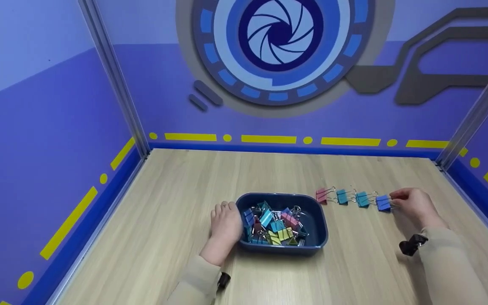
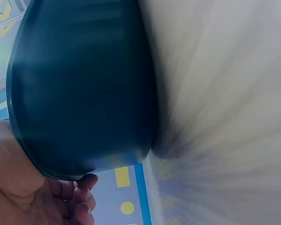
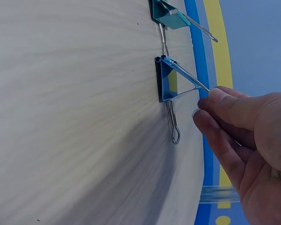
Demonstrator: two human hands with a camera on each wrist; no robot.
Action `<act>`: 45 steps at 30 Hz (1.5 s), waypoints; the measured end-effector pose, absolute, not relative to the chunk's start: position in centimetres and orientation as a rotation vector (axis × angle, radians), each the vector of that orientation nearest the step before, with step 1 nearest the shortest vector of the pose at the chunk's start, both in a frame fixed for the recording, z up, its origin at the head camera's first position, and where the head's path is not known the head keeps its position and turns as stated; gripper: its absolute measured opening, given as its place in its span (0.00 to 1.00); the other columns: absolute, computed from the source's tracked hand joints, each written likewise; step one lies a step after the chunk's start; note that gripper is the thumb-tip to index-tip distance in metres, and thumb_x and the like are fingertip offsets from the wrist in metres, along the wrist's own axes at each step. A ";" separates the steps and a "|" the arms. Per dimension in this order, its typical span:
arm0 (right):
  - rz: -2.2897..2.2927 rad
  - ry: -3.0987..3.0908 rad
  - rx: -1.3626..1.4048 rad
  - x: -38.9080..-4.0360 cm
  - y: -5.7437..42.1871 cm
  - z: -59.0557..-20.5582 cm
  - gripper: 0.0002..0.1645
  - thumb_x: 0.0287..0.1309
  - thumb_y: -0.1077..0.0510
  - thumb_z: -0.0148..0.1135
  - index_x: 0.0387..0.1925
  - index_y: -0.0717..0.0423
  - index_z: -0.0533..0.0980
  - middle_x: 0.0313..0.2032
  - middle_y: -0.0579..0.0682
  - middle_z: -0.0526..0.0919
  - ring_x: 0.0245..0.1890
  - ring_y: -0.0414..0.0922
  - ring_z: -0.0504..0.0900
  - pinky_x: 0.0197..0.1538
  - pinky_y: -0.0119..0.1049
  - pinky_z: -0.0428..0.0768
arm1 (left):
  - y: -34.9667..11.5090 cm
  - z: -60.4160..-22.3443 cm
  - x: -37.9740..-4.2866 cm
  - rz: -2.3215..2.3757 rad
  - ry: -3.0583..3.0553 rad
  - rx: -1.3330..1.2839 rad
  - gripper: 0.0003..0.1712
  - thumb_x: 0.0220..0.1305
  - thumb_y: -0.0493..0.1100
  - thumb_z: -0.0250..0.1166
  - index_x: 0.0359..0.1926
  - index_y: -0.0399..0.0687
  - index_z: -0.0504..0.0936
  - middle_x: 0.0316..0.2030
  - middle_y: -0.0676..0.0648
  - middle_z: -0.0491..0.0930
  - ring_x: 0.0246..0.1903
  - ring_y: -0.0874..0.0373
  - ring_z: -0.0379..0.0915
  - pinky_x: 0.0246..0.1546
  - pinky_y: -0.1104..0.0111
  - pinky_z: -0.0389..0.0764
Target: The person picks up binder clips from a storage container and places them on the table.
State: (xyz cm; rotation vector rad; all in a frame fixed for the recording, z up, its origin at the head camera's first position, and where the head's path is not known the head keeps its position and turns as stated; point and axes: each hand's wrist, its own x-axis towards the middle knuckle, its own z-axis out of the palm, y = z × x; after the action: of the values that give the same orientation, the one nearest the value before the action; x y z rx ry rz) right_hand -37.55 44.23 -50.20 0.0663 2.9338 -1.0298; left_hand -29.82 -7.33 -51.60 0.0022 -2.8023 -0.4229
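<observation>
Right hand (image 1: 415, 205) pinches the wire handle (image 3: 187, 74) of the blue clip (image 1: 383, 203), right end of the clip row (image 1: 342, 197) on the table (image 1: 367, 254). Left hand (image 1: 226, 220) touches the box (image 1: 284, 246) at its left rim, fingers bent; can't tell if gripping. Thin handle could slip from the pinch, tipping the clip; a sideways pull might knock the row crooked. Leaning on the rim could shift the box.

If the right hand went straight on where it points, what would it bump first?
The right hand would first meet the blue clip, which its fingertips touch; the nearest teal clip probably follows, though depth is hard to judge.
</observation>
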 end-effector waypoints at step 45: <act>-0.639 2.974 -1.272 -34.8 21.8 -45.1 0.17 0.55 0.70 0.70 0.48 0.63 0.84 0.44 0.58 0.89 0.44 0.54 0.87 0.48 0.50 0.85 | -7.3 -51.8 -29.8 -0.397 -2.785 -0.004 0.09 0.69 0.33 0.50 0.40 0.33 0.76 0.38 0.37 0.76 0.41 0.43 0.70 0.44 0.54 0.70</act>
State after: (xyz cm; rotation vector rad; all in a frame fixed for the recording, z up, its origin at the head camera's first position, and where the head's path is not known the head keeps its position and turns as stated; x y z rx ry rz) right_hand -34.84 21.77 -45.07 -1.2718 2.9739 -0.6390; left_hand -29.77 -7.33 -51.80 -0.0036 -2.7852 -0.3974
